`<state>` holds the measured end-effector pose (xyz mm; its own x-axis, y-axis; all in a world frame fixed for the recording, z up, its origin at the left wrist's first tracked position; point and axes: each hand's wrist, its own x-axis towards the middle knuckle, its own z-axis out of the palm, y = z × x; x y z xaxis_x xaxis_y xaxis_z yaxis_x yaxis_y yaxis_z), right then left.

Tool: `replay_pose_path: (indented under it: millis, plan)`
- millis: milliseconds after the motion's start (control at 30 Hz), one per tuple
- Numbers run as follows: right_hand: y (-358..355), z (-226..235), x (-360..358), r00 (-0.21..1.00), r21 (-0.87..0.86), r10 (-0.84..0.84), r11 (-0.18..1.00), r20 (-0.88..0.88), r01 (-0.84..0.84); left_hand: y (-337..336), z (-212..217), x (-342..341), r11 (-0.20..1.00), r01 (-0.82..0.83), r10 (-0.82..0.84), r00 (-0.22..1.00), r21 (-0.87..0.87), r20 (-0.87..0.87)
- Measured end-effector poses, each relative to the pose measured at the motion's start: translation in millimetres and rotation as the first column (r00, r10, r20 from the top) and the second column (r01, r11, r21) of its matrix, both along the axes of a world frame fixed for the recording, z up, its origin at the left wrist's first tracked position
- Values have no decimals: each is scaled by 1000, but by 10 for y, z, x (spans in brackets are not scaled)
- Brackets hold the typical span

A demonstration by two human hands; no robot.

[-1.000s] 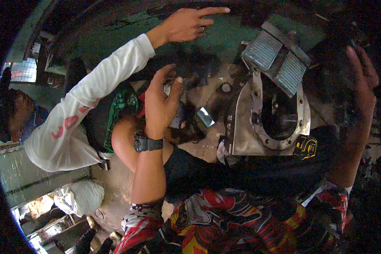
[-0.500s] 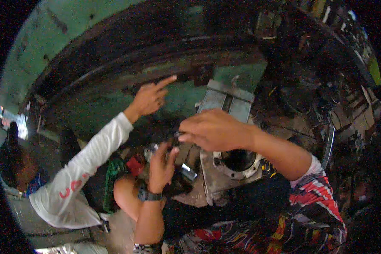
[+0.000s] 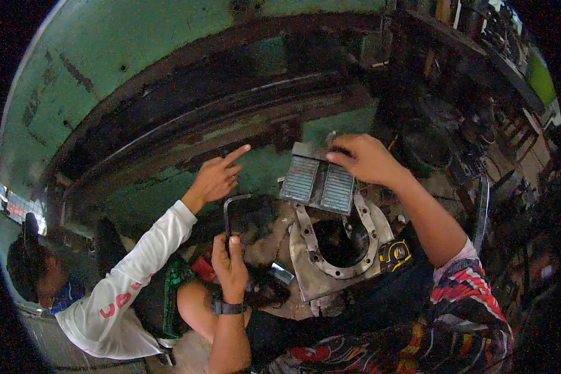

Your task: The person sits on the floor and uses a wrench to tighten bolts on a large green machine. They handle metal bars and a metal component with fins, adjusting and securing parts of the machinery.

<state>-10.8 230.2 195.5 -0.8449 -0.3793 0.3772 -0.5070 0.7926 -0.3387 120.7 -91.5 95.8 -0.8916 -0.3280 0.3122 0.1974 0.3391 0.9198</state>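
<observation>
Nearest you, your patterned shirt (image 3: 411, 346) and dark shorts (image 3: 355, 308) fill the lower edge, and a black watch (image 3: 228, 307) sits on your left wrist. Your left hand (image 3: 232, 272) is closed around a bent metal key (image 3: 227, 219); its long part stands up from your fingers and its short end points right. Just right of that hand lies a small shiny rectangle (image 3: 282, 273). Further right is a metal plate (image 3: 310, 280) with a bolt-holed ring (image 3: 369, 232) around a dark round opening. Beyond the opening is a ribbed metal block (image 3: 321, 182), tilted, overlapping the ring's far edge in this view. Your right hand (image 3: 366, 161) has its fingers bent at the block's upper right edge; you cannot tell whether they grip it. To your left, another person's hand (image 3: 214, 179), in a white sleeve (image 3: 137, 290), points one finger. Behind everything rises a worn green wall (image 3: 137, 47).
</observation>
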Motion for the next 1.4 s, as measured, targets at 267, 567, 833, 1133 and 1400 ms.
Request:
replay_pose_path:
  millis: [267,567,833,1133,1400]
  plan:
    - [748,-275,-275,973,-290,-208,929,104,230,19,-247,35,998,-62,61,996,-16,-70]
    - [1110,-468,-496,918,-268,-393,879,56,393,-27,-185,-6,993,-87,87,996,83,2]
    - [982,-332,-280,901,-268,-384,863,202,428,-27,-56,-185,1000,9,-9,1000,12,19]
    - [523,-338,-176,992,-129,-71,988,108,85,-82,-134,-275,995,30,-33,999,91,25]
    - [-476,192,-424,975,370,81,916,209,-155,-67,-135,-257,992,11,-15,999,128,32]
